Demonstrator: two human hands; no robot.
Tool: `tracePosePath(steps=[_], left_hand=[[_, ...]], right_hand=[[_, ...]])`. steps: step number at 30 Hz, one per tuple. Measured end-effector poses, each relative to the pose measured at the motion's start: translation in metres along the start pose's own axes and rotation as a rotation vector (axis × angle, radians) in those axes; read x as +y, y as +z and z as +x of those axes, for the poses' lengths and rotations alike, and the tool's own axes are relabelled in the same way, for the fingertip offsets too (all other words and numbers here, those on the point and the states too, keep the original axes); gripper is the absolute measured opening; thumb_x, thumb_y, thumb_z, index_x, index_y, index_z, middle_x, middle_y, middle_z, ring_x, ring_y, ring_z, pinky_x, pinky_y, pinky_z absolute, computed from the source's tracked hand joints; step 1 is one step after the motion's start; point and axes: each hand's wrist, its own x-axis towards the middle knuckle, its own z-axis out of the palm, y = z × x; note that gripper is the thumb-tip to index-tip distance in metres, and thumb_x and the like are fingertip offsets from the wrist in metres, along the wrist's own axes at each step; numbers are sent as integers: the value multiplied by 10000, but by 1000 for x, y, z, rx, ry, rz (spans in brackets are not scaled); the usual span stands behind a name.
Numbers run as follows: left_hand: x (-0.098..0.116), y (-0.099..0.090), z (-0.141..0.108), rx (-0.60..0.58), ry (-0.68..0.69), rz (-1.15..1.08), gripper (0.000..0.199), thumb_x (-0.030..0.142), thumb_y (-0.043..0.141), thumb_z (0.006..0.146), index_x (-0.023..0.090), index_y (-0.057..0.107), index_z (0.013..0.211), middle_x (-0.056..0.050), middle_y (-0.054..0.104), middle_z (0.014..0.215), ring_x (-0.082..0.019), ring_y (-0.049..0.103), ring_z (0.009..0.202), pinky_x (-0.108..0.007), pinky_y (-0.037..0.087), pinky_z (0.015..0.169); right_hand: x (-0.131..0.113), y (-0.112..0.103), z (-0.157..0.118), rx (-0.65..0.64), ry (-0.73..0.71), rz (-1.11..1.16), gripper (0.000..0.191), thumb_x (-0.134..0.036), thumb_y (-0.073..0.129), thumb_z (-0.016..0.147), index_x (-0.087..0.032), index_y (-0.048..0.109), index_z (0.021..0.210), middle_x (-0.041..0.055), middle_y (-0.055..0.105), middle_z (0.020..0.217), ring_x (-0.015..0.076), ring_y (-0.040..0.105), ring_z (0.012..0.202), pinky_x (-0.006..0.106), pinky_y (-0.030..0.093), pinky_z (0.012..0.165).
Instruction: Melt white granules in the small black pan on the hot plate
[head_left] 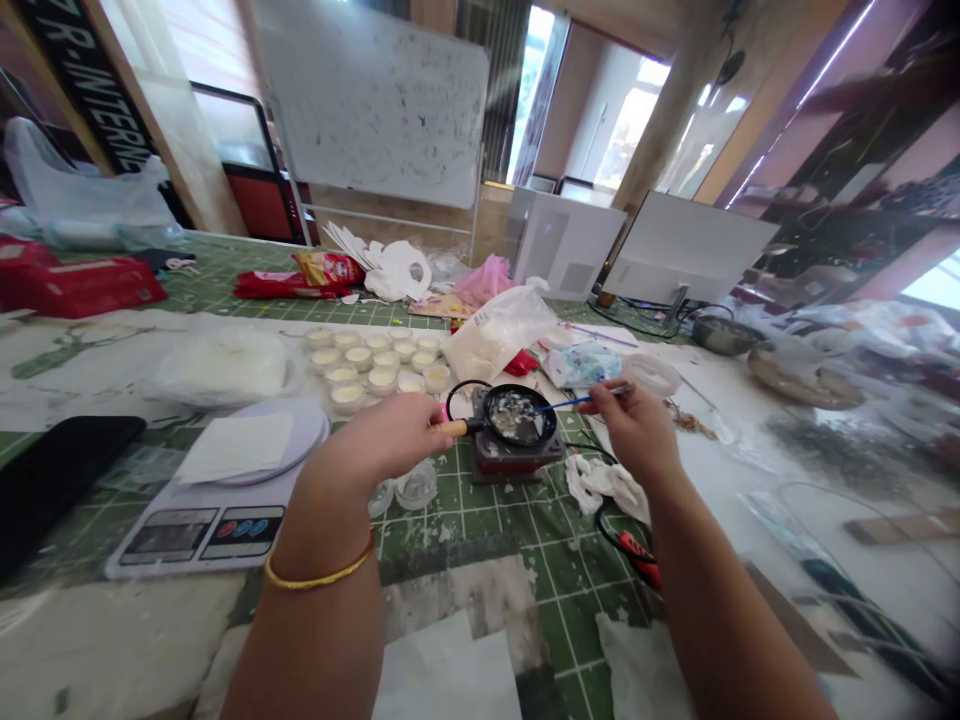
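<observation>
The left hand (pixel 397 435) is closed round the light-coloured end of the handle (pixel 454 428), and the right hand (pixel 637 430) pinches a thin blue stick (pixel 568 403) whose tip reaches into the pan (pixel 519 444). The pan sits on the small stove (pixel 517 466), with pale flakes (pixel 512 410) in it. To stir well, the left hand should hold the handle level and firm, so that the pan stays centred on the stove. The right hand would do best with small, slow turns, drawing flakes off the wall towards the middle, its fingers well clear of the rim. The cord (pixel 466 384) by the handle and the tissue (pixel 600 482) near the stove are best kept off anything hot.

The stick's tip is lost among the flakes, and whether they are melting is hard to make out. The stove's top is mostly hidden under the pan, and nothing shows whether it is on. The left fingertips are partly out of sight, and the clear cups (pixel 416 485) are partly covered by that arm.
</observation>
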Motion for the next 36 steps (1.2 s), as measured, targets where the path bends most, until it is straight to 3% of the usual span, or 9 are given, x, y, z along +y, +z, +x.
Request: tracePosePath(steps=[5, 12, 18, 22, 26, 30, 34, 36], left_hand=[[0, 0, 1, 7, -8, -15, 364, 510, 419, 746, 179, 533, 649, -29, 586, 643, -140, 482, 592, -253, 282, 539], [1, -1, -1, 15, -16, -33, 357, 508, 445, 723, 177, 550, 642, -39, 599, 654, -148, 494, 595, -260, 293, 542], [0, 0, 0, 15, -19, -48, 312, 485, 489, 697, 182, 565, 678, -34, 605, 669, -157, 512, 617, -257, 306, 545], [1, -1, -1, 3, -31, -27, 264, 438, 496, 695, 183, 565, 690, -37, 607, 689, -163, 521, 624, -259, 302, 538], [2, -1, 0, -5, -41, -16, 201, 377, 525, 666, 186, 569, 708, -41, 612, 723, -171, 531, 659, -263, 305, 552], [3, -2, 0, -11, -38, -12, 181, 357, 526, 664, 185, 559, 711, -43, 615, 730, -175, 533, 667, -267, 307, 561], [5, -1, 1, -12, -40, 15, 188, 368, 530, 662, 188, 552, 712, -42, 608, 732, -177, 530, 669, -266, 307, 561], [5, 0, 1, -16, -42, 20, 183, 362, 525, 664, 188, 552, 713, -42, 607, 739, -177, 530, 675, -266, 308, 564]], right_hand=[[-5, 0, -4, -164, -50, 107, 300, -467, 493, 801, -174, 545, 826, 33, 681, 709, 138, 586, 651, 250, 405, 648], [5, -1, 6, 89, -5, 6, 368, -503, 484, 787, -159, 596, 856, 71, 688, 755, 158, 579, 641, 275, 401, 618], [4, 7, 1, -66, 26, 136, 330, -481, 488, 797, -170, 591, 836, 47, 691, 757, 149, 584, 690, 268, 408, 675], [3, 6, 1, 4, 38, 148, 329, -481, 491, 797, -173, 596, 845, 50, 691, 780, 148, 588, 713, 268, 410, 684], [3, 0, 0, -61, 13, 99, 312, -468, 494, 800, -177, 600, 840, 41, 690, 764, 154, 593, 720, 273, 411, 692], [4, -6, -5, 53, 1, 41, 324, -477, 486, 803, -185, 611, 867, 42, 691, 777, 158, 592, 709, 269, 410, 665], [5, -5, -8, -26, 22, 88, 311, -472, 500, 797, -185, 606, 852, 40, 691, 763, 157, 590, 707, 266, 410, 670], [5, -3, -8, 9, 18, 126, 313, -476, 491, 803, -189, 602, 857, 37, 691, 770, 155, 588, 722, 263, 407, 681]])
